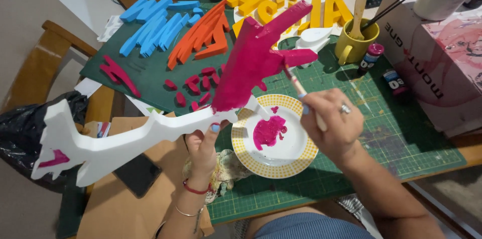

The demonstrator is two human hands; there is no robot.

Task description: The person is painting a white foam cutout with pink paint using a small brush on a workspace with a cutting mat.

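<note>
Left hand (pixel 202 144) is clamped on the white middle of a long foam cutout (pixel 165 103), half painted magenta, held up over the green cutting mat (pixel 396 133). Right hand (pixel 332 124) pinches a paintbrush (pixel 297 84) touching its pink end, just above the yellow-dotted plate (pixel 296 156) of magenta paint.

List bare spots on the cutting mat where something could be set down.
Free: green mat right of the yellow-rimmed plate, below the paint bottles; also the strip in front of the plate. Crowded: the far side, with foam letters, yellow mug, magenta pieces. Right hand hangs over the middle.
</note>
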